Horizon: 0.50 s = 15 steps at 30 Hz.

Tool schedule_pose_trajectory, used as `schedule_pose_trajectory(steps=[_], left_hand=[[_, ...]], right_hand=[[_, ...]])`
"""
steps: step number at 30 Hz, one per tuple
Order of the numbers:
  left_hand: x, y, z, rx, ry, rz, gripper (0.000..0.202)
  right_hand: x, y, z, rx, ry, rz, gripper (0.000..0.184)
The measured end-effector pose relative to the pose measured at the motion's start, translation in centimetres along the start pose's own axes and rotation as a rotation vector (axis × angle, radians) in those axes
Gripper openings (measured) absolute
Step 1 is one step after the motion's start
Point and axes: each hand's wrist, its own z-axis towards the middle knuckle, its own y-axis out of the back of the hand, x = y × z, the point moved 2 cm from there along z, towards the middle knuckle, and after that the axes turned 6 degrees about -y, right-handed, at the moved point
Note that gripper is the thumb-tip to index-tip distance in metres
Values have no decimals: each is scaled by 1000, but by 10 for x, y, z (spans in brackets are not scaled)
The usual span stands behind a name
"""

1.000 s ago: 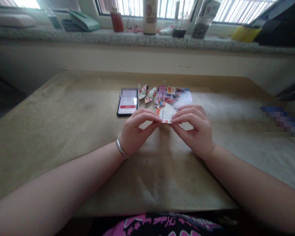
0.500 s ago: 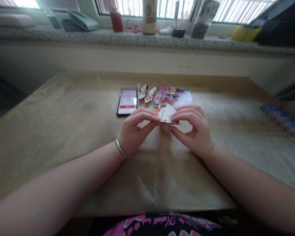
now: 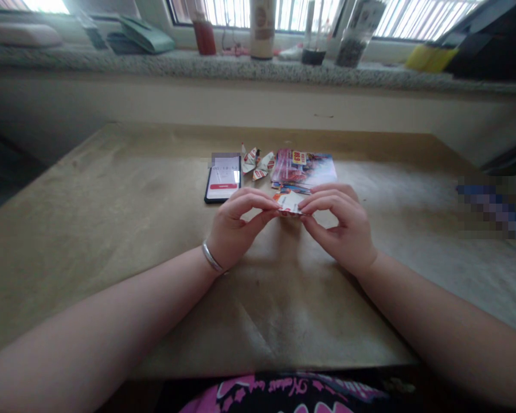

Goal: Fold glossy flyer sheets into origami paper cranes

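A small folded piece of printed paper (image 3: 290, 202) is pinched between both hands just above the table. My left hand (image 3: 236, 229), with a silver bangle on the wrist, grips its left edge with curled fingers. My right hand (image 3: 341, 226) grips its right edge the same way. Behind the hands lies a stack of colourful printed sheets (image 3: 305, 167). Two small folded paper figures (image 3: 257, 162) sit to the left of the stack.
A phone (image 3: 223, 179) with a lit screen lies face up left of the paper figures. The table (image 3: 112, 229) is covered in brown paper. Bottles and jars (image 3: 262, 28) stand on the stone window sill behind. A blurred object (image 3: 494, 209) lies at the right.
The paper in my hands has been folded smaller and lowered slightly, showing more of the stack behind. Both hands stay in nearly the same place.
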Motion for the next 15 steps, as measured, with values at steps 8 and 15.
schedule_pose_trajectory(steps=[8, 15], left_hand=[[1, 0, -1, 15, 13, -2, 7], [2, 0, -1, 2, 43, 9, 6]], right_hand=[[-4, 2, -2, 20, -36, 3, 7], [-6, 4, -4, 32, -64, 47, 12]])
